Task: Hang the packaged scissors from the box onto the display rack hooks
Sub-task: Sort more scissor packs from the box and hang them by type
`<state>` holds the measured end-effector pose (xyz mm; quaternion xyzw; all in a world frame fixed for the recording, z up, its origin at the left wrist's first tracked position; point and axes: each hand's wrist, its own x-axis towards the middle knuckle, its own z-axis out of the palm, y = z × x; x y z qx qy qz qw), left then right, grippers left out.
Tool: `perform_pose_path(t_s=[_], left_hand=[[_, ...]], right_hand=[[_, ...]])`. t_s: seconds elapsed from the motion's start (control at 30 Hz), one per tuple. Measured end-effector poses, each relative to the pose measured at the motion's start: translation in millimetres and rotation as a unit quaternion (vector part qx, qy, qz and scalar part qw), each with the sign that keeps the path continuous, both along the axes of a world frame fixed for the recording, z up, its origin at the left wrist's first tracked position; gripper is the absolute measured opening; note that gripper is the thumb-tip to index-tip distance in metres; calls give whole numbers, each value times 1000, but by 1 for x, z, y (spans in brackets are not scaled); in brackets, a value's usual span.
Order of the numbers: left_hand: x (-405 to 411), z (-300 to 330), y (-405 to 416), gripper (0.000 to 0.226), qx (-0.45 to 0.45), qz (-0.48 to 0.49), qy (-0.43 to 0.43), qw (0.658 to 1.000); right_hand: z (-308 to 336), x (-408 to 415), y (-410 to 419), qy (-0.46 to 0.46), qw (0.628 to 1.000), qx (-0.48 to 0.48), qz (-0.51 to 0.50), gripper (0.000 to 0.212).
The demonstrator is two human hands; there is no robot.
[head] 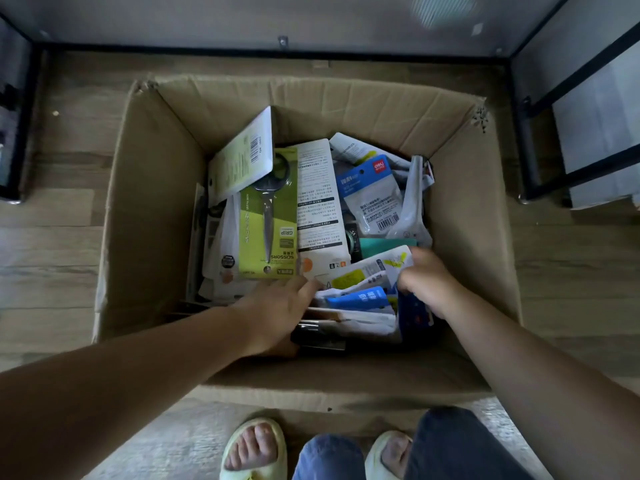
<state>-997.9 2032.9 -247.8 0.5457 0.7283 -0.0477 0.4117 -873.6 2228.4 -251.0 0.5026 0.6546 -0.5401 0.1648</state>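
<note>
An open cardboard box [149, 209] on the floor holds several packaged items. A green scissors pack [268, 216] lies face up left of centre, partly under a tilted white pack [242, 157] showing its back. My left hand [277, 306] reaches into the box with fingers extended onto the packs just below the green one. My right hand [426, 278] has its fingers curled round the edge of a white and yellow-green pack [374, 271] at the box's near right. Blue and white packs [367, 192] fill the right side.
Black metal frame legs [530, 147] of a rack stand at the right and a dark frame [20, 126] at the left, with a black bar [277, 51] across the far wall base. Wood-look floor surrounds the box. My slippered feet [254, 448] are just before the box's near wall.
</note>
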Motion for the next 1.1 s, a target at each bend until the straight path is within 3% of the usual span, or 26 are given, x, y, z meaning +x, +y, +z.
perform_pose_path(t_s=[0.07,0.27,0.4,0.57,0.73,0.87,0.97,1.1], left_hand=[[5,-2,-2,95,1,-36,43,998],[-3,-6,17,104,-26,8,48,998],[-8,-2,11,106,-7,41,59,997],[-29,29,10,77,46,158,41,986],[-50,69,25,64,46,237,4,970],[-66,104,27,64,90,333,-37,938],[-76,143,31,64,125,401,-58,906],[-78,212,36,65,128,455,-83,878]], right_hand=[[-2,-7,-2,1,1000,18,7,39],[7,-22,-4,20,999,25,33,41],[17,-18,2,64,992,40,-102,36],[31,1,5,94,979,127,-132,3],[54,6,8,80,968,134,-196,15],[88,-10,4,102,930,-65,-347,54],[130,-23,-4,132,930,-140,-313,73],[208,-43,-31,150,938,-236,-205,44]])
